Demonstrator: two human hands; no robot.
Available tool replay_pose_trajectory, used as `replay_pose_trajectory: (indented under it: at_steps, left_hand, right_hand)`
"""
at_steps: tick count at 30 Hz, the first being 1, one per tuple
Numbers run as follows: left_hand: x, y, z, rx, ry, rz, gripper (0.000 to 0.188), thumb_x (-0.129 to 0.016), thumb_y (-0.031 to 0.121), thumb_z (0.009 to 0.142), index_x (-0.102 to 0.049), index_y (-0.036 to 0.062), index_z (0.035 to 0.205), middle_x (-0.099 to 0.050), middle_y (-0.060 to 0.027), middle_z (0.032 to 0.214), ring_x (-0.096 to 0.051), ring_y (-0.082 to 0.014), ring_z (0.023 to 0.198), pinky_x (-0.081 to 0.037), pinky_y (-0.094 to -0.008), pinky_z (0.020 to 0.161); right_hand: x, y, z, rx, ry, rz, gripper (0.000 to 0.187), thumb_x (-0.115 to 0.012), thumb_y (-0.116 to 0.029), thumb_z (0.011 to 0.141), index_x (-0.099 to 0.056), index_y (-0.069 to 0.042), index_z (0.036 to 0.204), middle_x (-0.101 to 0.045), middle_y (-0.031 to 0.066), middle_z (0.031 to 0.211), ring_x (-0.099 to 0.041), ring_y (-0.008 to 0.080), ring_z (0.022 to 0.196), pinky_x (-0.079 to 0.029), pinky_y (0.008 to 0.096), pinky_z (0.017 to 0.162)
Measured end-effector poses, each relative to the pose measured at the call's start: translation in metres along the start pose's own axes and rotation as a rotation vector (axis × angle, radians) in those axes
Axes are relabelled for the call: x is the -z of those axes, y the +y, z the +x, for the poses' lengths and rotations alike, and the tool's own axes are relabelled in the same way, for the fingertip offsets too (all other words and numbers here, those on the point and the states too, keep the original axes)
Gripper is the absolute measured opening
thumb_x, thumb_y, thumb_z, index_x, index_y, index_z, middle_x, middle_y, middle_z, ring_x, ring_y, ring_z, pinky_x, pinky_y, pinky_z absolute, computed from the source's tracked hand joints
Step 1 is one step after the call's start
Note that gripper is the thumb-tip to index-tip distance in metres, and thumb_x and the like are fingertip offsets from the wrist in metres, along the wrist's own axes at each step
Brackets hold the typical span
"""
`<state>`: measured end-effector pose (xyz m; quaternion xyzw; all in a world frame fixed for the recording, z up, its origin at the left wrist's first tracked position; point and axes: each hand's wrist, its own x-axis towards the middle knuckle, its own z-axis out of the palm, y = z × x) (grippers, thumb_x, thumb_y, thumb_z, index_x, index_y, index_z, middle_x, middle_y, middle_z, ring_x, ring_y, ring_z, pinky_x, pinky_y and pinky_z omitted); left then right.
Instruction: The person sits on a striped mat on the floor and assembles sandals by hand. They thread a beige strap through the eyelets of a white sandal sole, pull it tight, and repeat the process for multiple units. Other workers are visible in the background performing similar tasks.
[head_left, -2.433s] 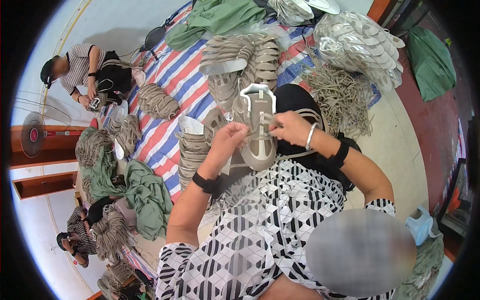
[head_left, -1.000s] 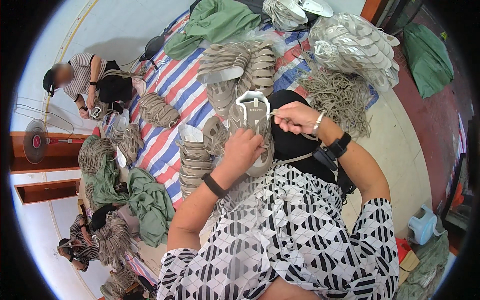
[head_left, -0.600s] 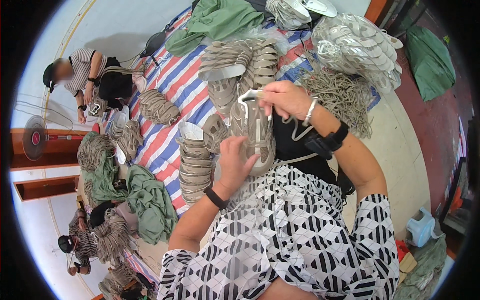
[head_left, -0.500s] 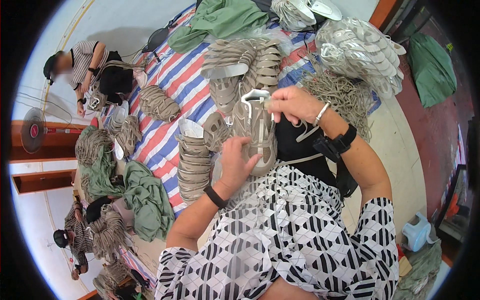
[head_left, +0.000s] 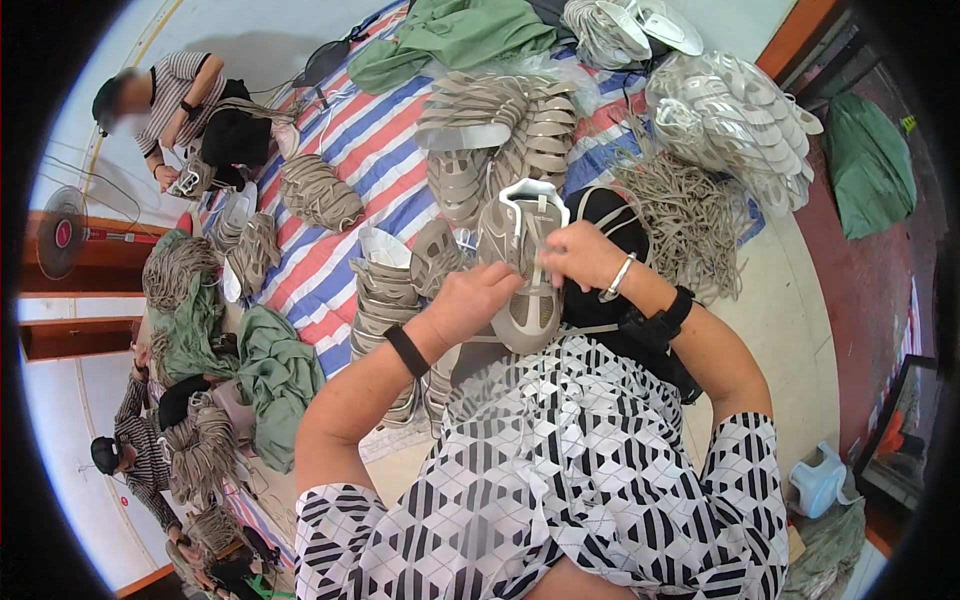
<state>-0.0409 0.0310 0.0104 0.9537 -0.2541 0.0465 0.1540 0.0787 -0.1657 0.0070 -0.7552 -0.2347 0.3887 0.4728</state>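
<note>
A grey-beige shoe upper (head_left: 527, 262) with a white collar stands toe-down on my lap. My left hand (head_left: 476, 299) grips its left side near the lower eyelets. My right hand (head_left: 580, 254) pinches a thin beige lace at the upper's tongue, fingers closed on it. A black band circles my left wrist; a silver bangle and black watch sit on my right wrist. Stacks of similar beige uppers (head_left: 392, 290) lie just left of my left hand.
A striped tarp (head_left: 350, 150) covers the floor, bearing piles of beige uppers (head_left: 500, 120), a heap of loose laces (head_left: 685, 215), white soles (head_left: 735, 110) and green sacks (head_left: 450, 30). Other people sit at the upper left (head_left: 170, 100) and lower left (head_left: 130, 460). A fan (head_left: 62, 232) stands left.
My right hand has come back down from pulling the lace up and to the right; it now sits on the tongue. My left hand stays on the upper's side.
</note>
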Motion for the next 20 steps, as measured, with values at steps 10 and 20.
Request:
replay_pose_trajectory:
  at_steps: [10,20]
  left_hand:
    - [-0.03,0.018,0.003,0.299,0.338,-0.085,0.017,-0.067,0.007,0.069,-0.056,0.0093,0.081,-0.051,-0.0047,0.076,-0.057,-0.0233,0.069,-0.048,-0.0338,0.053]
    - [-0.041,0.017,-0.003,0.266,0.434,-0.075,0.017,-0.067,0.005,0.067,-0.055,0.0087,0.08,-0.051,-0.0061,0.075,-0.055,-0.0248,0.07,-0.046,-0.0341,0.053]
  right_hand:
    - [-0.013,0.0,0.01,-0.007,0.156,0.193,0.033,-0.06,-0.028,0.085,-0.06,0.003,0.073,-0.063,0.0116,0.061,-0.053,0.0185,0.039,-0.043,0.0294,0.039]
    - [-0.036,-0.012,0.01,-0.151,0.088,-0.174,0.031,-0.069,-0.032,0.074,-0.066,-0.003,0.086,-0.066,0.0163,0.068,-0.068,0.0292,0.066,-0.052,0.0408,0.066]
